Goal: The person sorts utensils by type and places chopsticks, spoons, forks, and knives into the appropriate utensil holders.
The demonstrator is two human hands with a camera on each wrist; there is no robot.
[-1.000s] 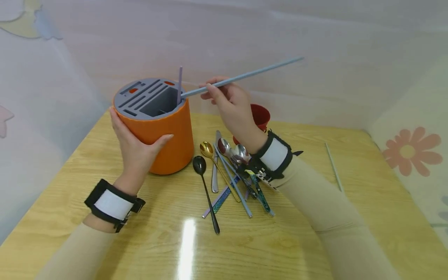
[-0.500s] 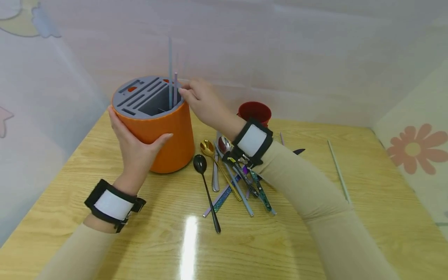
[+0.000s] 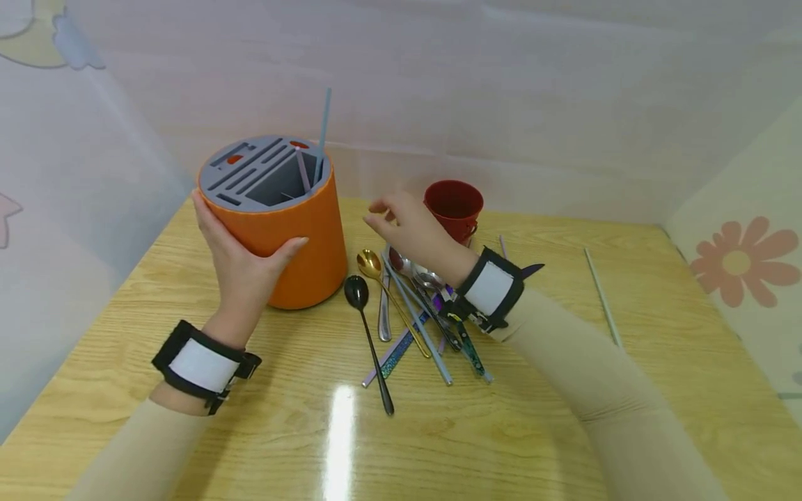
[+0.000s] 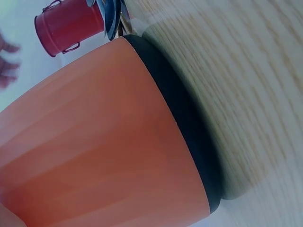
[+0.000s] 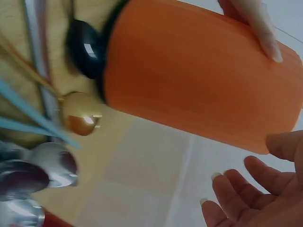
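While the left hand point(image 3: 241, 268) wraps its thumb and fingers round the side of the orange holder point(image 3: 282, 229), that tall tub looks the biggest risk on the wooden table point(image 3: 658, 334): it appears tilted, its black base showing in the left wrist view, so a slackened grip could let it tip or rock and spill what stands in it. Next in size, the red cup point(image 3: 454, 205) stands just behind the right hand point(image 3: 410, 229), near enough that a careless sweep of the wrist might knock it over. That right hand hovers between holder and cup with fingers loosely spread and nothing in its grasp, above the heap of spoons and chopsticks point(image 3: 413, 313); reaching in blind could scatter the pile or drag out two pieces at once, since they lie crossed over each other. Smaller again, the blue-grey chopstick point(image 3: 322, 132) and the short lilac one point(image 3: 302, 170) lean loosely in the holder's open grey compartment, so a jolt might pitch them out. Smallest, the lone pale stick point(image 3: 601, 296) lies well apart near the right edge and could roll off unnoticed.
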